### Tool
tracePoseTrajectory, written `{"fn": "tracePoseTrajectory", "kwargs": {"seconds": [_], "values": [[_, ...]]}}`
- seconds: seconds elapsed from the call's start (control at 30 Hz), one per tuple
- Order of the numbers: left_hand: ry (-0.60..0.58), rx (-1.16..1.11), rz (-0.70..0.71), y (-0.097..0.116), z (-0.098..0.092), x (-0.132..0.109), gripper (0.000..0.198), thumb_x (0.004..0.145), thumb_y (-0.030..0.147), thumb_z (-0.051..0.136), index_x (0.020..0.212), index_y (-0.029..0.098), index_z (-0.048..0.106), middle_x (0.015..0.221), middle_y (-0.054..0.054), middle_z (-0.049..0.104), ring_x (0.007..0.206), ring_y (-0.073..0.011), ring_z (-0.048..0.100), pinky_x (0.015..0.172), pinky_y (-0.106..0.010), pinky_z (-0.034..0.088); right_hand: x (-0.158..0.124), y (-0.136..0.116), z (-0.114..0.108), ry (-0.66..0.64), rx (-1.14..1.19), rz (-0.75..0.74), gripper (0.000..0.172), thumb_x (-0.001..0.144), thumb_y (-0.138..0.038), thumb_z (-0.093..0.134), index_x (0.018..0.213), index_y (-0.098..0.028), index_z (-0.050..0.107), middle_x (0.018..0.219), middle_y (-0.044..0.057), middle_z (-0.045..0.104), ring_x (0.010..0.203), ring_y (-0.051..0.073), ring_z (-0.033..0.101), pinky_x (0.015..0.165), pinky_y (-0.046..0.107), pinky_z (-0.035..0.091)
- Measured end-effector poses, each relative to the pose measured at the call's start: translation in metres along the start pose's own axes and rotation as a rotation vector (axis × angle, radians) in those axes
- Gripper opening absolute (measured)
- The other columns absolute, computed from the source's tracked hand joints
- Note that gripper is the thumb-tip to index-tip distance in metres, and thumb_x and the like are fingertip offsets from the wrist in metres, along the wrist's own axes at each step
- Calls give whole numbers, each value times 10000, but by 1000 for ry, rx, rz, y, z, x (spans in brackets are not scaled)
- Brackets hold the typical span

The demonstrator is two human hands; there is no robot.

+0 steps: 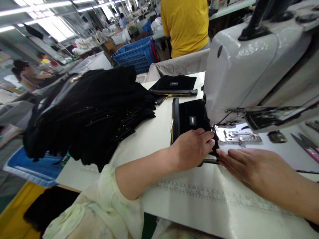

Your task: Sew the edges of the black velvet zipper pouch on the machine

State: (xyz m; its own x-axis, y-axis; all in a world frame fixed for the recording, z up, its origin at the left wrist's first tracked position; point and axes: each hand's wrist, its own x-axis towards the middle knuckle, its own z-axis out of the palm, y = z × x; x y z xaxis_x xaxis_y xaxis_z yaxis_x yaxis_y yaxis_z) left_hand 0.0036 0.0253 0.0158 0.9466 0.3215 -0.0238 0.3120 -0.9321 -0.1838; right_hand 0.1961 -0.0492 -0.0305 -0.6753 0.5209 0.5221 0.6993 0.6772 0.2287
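Positioning black zippered fabric pouch [191,116] at white cast-metal sewing machine [249,73], left hand [191,147] gripping pouch edge, right hand [259,171] open flat alongside

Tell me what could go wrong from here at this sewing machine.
The left hand presses the black zip pouch right up against the sewing machine, so its fingertips may be at risk near the needle area. The right hand has its fingers close by too. The heaped black pouches appear to hang past the table edge and might slide off.
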Motion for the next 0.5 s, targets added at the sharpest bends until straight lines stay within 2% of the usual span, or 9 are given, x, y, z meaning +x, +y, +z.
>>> {"fn": "tracePoseTrajectory", "kwargs": {"seconds": [0.17, 0.3, 0.5], "values": [[58, 50, 53, -7, 8, 2, 210, 966, 187, 522, 1074, 117, 688, 1037, -91, 685, 895, -178, 630, 832, -285, 507, -1, 5, 4, -46, -17, 19, 373, 987, -92, 277, 885, -115, 634, 679, 45, 629, 490, 136, 502, 475, 318, 295], [71, 70, 93, -11, 8, 3, 194, 958, 150, 528, 1050, 138, 698, 1032, -75, 706, 926, -158, 632, 869, -264, 499, -6, 6, 11, -69, -34, 51, 289, 963, -87, 338, 1014, -72, 622, 700, 46, 613, 549, 157, 541, 484, 313, 305], [70, 35, 147, -14, 12, 3, 193, 963, 178, 528, 981, 128, 713, 999, -63, 719, 941, -168, 651, 898, -277, 507, -12, 9, 16, -88, -36, 30, 306, 898, -30, 360, 1092, -43, 597, 775, 69, 627, 621, 179, 585, 485, 298, 348]]}}
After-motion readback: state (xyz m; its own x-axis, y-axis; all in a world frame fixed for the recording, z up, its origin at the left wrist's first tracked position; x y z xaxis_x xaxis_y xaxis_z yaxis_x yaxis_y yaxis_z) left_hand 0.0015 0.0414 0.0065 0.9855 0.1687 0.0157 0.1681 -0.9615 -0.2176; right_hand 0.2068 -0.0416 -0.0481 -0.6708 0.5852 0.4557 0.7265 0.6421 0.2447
